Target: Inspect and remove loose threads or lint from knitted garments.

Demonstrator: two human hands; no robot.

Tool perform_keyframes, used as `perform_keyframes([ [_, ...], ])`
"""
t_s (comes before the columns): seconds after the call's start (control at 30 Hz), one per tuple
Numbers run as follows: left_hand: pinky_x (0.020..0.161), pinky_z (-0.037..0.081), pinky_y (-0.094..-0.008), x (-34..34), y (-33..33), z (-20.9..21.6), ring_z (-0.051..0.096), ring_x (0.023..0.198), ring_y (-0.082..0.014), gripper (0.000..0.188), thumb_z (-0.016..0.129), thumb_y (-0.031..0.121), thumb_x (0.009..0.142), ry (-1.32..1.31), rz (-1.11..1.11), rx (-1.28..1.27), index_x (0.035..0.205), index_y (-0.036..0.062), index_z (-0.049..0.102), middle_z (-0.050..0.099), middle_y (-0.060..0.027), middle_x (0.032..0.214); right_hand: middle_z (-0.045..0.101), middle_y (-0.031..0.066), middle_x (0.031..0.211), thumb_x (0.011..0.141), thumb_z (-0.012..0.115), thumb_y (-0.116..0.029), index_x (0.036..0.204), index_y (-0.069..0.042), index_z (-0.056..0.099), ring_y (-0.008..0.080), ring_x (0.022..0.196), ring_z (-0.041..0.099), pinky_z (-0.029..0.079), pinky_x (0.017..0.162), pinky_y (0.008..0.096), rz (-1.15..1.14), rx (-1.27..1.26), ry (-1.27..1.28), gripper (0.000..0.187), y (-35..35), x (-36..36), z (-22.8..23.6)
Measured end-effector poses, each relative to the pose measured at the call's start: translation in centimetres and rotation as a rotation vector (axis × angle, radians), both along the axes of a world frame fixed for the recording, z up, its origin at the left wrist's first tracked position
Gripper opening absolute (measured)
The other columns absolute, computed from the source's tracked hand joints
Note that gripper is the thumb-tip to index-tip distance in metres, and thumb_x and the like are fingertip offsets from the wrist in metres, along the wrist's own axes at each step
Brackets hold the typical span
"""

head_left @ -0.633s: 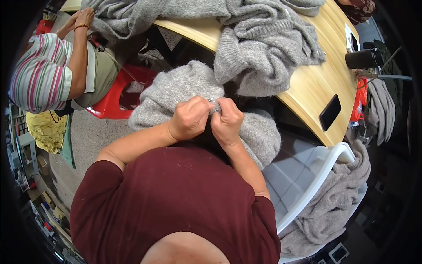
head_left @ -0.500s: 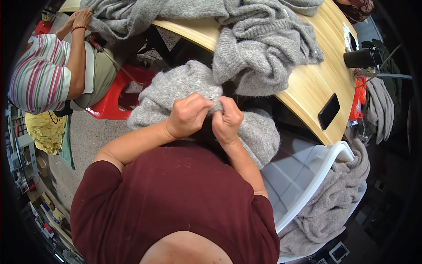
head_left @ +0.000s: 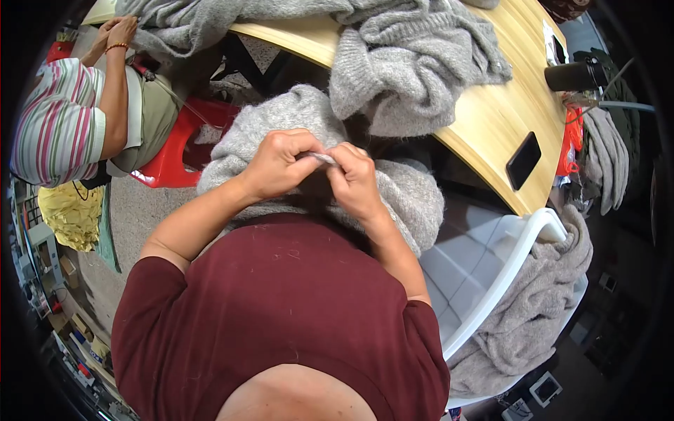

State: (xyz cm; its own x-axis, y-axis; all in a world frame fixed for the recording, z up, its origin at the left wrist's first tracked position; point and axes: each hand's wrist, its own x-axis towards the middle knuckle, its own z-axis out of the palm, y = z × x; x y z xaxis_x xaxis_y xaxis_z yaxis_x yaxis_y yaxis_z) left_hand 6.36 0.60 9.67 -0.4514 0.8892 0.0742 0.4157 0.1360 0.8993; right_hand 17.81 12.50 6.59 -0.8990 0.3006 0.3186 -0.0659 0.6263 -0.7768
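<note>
A fuzzy grey knitted garment (head_left: 411, 200) lies bunched over my lap, below the table edge. My left hand (head_left: 278, 165) pinches a narrow fold of its knit between thumb and fingers. Close beside it, my right hand (head_left: 353, 181) grips the same fold, so a short twisted strip shows between the two hands. The fingertips partly hide the held edge. Beyond my hands, a second grey knitted garment (head_left: 428, 81) with a ribbed band hangs over the edge of the wooden table (head_left: 502, 119).
To my right stands a white plastic bin (head_left: 484, 312), with grey-brown knitwear (head_left: 519, 323) beside it. A black phone (head_left: 524, 161) and a black cup (head_left: 577, 75) rest on the table. At left, a co-worker in a striped shirt (head_left: 63, 119) handles grey knitwear near a red stool (head_left: 172, 158).
Both hands have moved a little up and to the left in the picture. The pinched fold now shows as a thin strip between them. The whole view has shifted slightly.
</note>
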Motion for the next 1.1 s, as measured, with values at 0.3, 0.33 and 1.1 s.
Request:
perform_keyframes([
  [0.3, 0.053, 0.038, -0.0238, 0.1, -1.2, -2.9, 0.046, 0.058, -0.0090, 0.004, 0.054, 0.001, 0.074, -0.361, 0.009, -0.214, 0.070, 0.0003, 0.055, 0.054, -0.0017, 0.066, 0.051, 0.0115, 0.065, 0.060, 0.056, -0.002, 0.067, -0.002, 0.050, 0.0301, 0.065, 0.051, 0.037, 0.062, 0.0380, -0.027, 0.099, -0.087, 0.009, -1.7, 0.0, -0.9],
  [0.33, 0.052, 0.037, -0.0223, -0.4, -1.2, -2.9, 0.045, 0.057, -0.0063, 0.006, 0.053, 0.002, 0.077, -0.715, -0.047, -0.326, 0.071, 0.0017, 0.055, 0.054, 0.0005, 0.065, 0.052, 0.0105, 0.067, 0.060, 0.057, -0.003, 0.069, -0.002, 0.051, 0.0290, 0.067, 0.051, 0.037, 0.065, 0.0376, -0.018, 0.154, -0.083, 0.011, -1.6, 0.3, -0.9],
  [1.1, 0.058, 0.045, -0.0217, -2.1, -0.7, -1.0, 0.055, 0.059, -0.0094, 0.010, 0.062, 0.003, 0.067, -1.295, 0.026, -0.072, 0.075, -0.0008, 0.058, 0.060, -0.0058, 0.069, 0.058, 0.0142, 0.087, 0.063, 0.064, -0.010, 0.092, -0.004, 0.056, 0.0283, 0.082, 0.056, 0.039, 0.077, 0.0373, -0.298, 0.325, -0.380, 0.031, 2.3, 5.8, 1.0],
])
